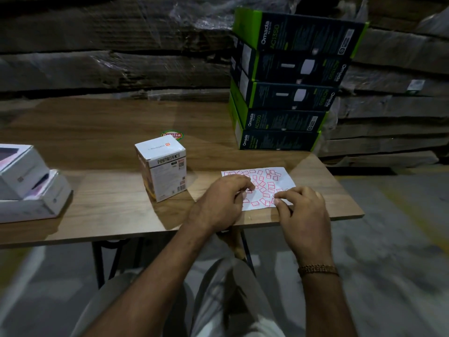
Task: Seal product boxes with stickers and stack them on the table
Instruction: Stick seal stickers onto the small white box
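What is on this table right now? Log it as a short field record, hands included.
surface: wooden table
sticker sheet: white sheet of red-outlined stickers, lying flat near the front right edge
left hand: left hand, fingers curled down onto the sheet
right hand: right hand, fingertips pinching at the sheet's near right edge
box to seal: white Portronics box, upright, left of the sheet
stack: five dark green-edged Omada boxes, back right
other: white boxes at far left

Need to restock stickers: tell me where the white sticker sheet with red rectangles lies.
The white sticker sheet with red rectangles lies flat near the wooden table's front right corner, under both hands, right of the white cube-shaped box.
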The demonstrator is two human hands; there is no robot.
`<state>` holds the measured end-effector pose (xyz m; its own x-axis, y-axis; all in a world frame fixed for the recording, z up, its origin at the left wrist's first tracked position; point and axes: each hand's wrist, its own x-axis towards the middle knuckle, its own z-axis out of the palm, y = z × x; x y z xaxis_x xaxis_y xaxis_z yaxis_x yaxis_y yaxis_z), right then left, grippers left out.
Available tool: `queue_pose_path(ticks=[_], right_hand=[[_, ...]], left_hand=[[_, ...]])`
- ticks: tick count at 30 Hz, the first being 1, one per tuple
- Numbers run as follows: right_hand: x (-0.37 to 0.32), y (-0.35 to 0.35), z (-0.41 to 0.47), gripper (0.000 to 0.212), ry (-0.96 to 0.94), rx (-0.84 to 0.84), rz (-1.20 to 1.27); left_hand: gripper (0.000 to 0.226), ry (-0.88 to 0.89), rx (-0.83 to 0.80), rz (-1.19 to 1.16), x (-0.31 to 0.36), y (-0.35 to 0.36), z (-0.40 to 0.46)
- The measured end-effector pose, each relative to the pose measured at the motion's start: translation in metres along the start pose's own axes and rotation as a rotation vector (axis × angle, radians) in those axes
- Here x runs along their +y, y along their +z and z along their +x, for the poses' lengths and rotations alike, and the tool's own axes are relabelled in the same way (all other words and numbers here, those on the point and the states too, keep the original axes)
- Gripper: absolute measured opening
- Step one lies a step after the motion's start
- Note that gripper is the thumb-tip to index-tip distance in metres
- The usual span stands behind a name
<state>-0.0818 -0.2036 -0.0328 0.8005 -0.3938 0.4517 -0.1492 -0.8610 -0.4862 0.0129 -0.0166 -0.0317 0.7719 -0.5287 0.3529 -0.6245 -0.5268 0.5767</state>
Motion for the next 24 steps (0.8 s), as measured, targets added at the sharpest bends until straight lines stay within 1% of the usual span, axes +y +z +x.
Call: queue_pose_path(ticks=[5,8,13,19,24], right_hand=[[-0.002,-0.010,0.015,0.008,-0.034,-0.077,-0.146],[-0.002,-0.012,0.020,0.008,-0.076,-0.083,-0.211],[-0.003,-0.008,0.017,0.008,-0.129,-0.071,-0.248],[-0.001,-0.005,0.016,0.009,-0.134,-0.072,-0.237],[-0.004,-0.002,0.019,0.011,-0.105,-0.103,-0.235]], left_hand=[[0.032,-0.004,0.005,0.014,0.003,-0.002,-0.001],[0.033,-0.009,-0.001,0.015,0.004,-0.002,-0.001],[0.032,-0.018,-0.014,0.017,0.003,-0.003,-0.001],[0.033,-0.011,-0.018,0.023,0.001,-0.002,0.001],[0.028,0.012,-0.010,0.015,0.004,-0.003,0.000]])
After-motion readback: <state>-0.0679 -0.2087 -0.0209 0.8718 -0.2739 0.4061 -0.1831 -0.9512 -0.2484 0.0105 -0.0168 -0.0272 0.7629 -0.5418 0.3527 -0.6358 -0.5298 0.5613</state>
